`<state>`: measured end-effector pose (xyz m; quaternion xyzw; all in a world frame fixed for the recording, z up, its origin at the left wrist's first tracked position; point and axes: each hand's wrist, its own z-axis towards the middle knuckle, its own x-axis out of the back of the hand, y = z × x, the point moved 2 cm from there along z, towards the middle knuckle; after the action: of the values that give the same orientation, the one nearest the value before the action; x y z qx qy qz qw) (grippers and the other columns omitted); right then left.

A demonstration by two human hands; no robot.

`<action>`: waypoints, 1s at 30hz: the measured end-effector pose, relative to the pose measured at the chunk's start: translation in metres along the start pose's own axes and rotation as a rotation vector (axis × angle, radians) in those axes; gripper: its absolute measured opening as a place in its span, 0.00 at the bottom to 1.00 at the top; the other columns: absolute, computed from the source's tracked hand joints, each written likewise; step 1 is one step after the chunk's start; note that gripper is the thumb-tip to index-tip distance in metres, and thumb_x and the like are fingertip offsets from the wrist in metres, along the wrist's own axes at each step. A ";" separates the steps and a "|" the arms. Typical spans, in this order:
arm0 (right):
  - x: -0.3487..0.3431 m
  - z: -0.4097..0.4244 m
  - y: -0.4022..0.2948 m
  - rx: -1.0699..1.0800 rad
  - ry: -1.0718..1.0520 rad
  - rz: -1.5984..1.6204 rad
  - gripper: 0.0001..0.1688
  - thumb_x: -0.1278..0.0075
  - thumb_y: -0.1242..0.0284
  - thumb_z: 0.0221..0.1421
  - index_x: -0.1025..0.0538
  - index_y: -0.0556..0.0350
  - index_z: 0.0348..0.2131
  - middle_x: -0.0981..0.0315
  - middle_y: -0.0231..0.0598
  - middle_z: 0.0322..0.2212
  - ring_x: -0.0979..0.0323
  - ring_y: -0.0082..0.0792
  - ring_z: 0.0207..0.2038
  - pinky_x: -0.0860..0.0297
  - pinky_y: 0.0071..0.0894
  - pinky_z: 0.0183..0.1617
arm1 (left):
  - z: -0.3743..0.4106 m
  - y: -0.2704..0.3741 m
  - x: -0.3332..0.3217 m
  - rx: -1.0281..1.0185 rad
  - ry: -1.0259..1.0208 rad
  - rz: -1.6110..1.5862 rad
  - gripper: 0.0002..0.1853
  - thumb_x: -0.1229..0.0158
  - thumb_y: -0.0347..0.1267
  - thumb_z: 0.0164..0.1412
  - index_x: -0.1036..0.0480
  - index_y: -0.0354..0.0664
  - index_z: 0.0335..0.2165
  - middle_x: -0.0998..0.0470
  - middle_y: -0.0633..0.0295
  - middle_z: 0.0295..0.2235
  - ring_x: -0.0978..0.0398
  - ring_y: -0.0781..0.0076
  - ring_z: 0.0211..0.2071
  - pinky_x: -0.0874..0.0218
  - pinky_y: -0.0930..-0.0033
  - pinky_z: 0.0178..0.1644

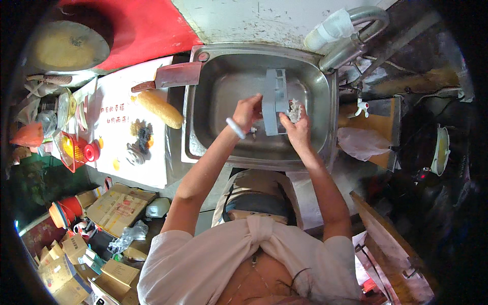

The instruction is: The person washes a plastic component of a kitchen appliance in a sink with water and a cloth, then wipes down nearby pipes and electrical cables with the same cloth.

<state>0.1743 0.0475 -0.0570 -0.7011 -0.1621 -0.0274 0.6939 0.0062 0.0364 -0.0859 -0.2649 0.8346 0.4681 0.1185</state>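
Over the steel sink [225, 91], a light grey plastic holder with compartments [271, 103] is held on edge. My left hand [248, 112] grips its left side, and a pale band circles that wrist. In my right hand [298, 124] is a whitish mesh scrubber [294, 111], pressed near the holder's right side, with the thumb at its edge. The fingertips of the left hand are partly hidden behind the holder. A cleaver [177, 75] with a brown handle lies on the left, its blade reaching the sink's rim.
A loofah-like yellow roll [160, 109] and dark and grey scouring pads [144, 139] lie on the white printed mat [114, 152]. A curved faucet [345, 49] stands at the sink's back right corner. Cardboard boxes [118, 209] are piled at lower left.
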 end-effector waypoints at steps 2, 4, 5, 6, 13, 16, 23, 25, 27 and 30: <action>0.000 -0.002 -0.009 0.273 0.048 -0.254 0.26 0.43 0.73 0.36 0.35 0.61 0.37 0.32 0.45 0.28 0.32 0.43 0.31 0.36 0.32 0.33 | -0.037 0.022 -0.029 0.178 0.060 -0.242 0.20 0.55 0.41 0.54 0.33 0.32 0.33 0.29 0.53 0.28 0.30 0.68 0.26 0.39 0.73 0.28; -0.005 -0.003 -0.012 0.384 0.027 -0.339 0.25 0.43 0.72 0.36 0.35 0.61 0.37 0.33 0.47 0.28 0.33 0.47 0.32 0.37 0.34 0.34 | -0.033 0.011 -0.026 0.059 0.176 -0.087 0.18 0.54 0.40 0.53 0.33 0.33 0.30 0.29 0.54 0.24 0.34 0.72 0.18 0.43 0.75 0.20; -0.007 -0.004 -0.010 0.354 -0.009 -0.292 0.25 0.44 0.72 0.36 0.35 0.61 0.36 0.33 0.48 0.28 0.34 0.47 0.32 0.37 0.35 0.35 | -0.031 0.007 -0.025 0.001 0.233 -0.008 0.17 0.53 0.40 0.52 0.32 0.33 0.28 0.29 0.55 0.22 0.35 0.74 0.14 0.45 0.76 0.16; -0.008 -0.003 -0.008 0.324 -0.043 -0.249 0.24 0.44 0.72 0.37 0.35 0.61 0.36 0.33 0.48 0.28 0.34 0.47 0.32 0.37 0.35 0.35 | -0.029 0.007 -0.029 -0.001 0.356 -0.076 0.14 0.51 0.38 0.50 0.33 0.35 0.22 0.32 0.59 0.15 0.43 0.78 0.08 0.55 0.77 0.09; 0.020 0.041 0.001 0.026 0.039 -0.034 0.25 0.50 0.69 0.45 0.38 0.59 0.43 0.38 0.45 0.40 0.38 0.34 0.42 0.39 0.33 0.41 | -0.012 -0.034 0.038 0.161 0.474 -0.276 0.10 0.51 0.31 0.47 0.38 0.38 0.16 0.43 0.66 0.08 0.51 0.80 0.05 0.61 0.76 0.09; -0.008 0.030 0.005 0.229 -0.158 -0.284 0.26 0.51 0.68 0.45 0.38 0.61 0.43 0.43 0.48 0.44 0.41 0.39 0.45 0.42 0.35 0.45 | -0.008 -0.045 0.042 0.211 0.422 -0.351 0.09 0.51 0.30 0.47 0.37 0.39 0.16 0.43 0.67 0.08 0.50 0.80 0.06 0.61 0.77 0.09; -0.041 0.058 0.008 0.522 -0.283 -0.851 0.21 0.57 0.71 0.46 0.35 0.54 0.43 0.45 0.37 0.49 0.50 0.36 0.53 0.60 0.60 0.52 | -0.014 -0.037 0.045 0.246 0.106 -0.539 0.10 0.57 0.33 0.53 0.37 0.43 0.18 0.46 0.72 0.06 0.53 0.82 0.06 0.56 0.77 0.11; -0.021 0.082 0.037 0.411 -0.192 -0.885 0.18 0.59 0.72 0.48 0.33 0.54 0.42 0.42 0.37 0.48 0.49 0.33 0.53 0.62 0.58 0.53 | -0.013 -0.040 0.050 0.266 0.108 -0.539 0.12 0.60 0.34 0.54 0.37 0.43 0.18 0.48 0.73 0.06 0.55 0.82 0.05 0.55 0.77 0.12; -0.034 0.074 0.057 0.516 -0.123 -0.778 0.17 0.61 0.72 0.49 0.32 0.54 0.41 0.41 0.38 0.46 0.48 0.35 0.52 0.62 0.56 0.54 | -0.009 -0.048 0.052 0.281 0.046 -0.651 0.12 0.59 0.34 0.54 0.37 0.43 0.19 0.48 0.73 0.06 0.55 0.82 0.05 0.55 0.77 0.12; -0.080 0.031 0.025 0.574 -0.369 -0.654 0.17 0.58 0.73 0.48 0.33 0.53 0.41 0.42 0.37 0.47 0.48 0.36 0.53 0.57 0.51 0.53 | -0.002 -0.058 0.058 0.309 0.200 -0.567 0.09 0.58 0.33 0.54 0.36 0.43 0.20 0.48 0.73 0.06 0.55 0.82 0.05 0.55 0.77 0.13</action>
<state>0.1000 0.0631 -0.1032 -0.3861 -0.4960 -0.0736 0.7742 -0.0096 -0.0085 -0.1523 -0.5102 0.7962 0.2562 0.2004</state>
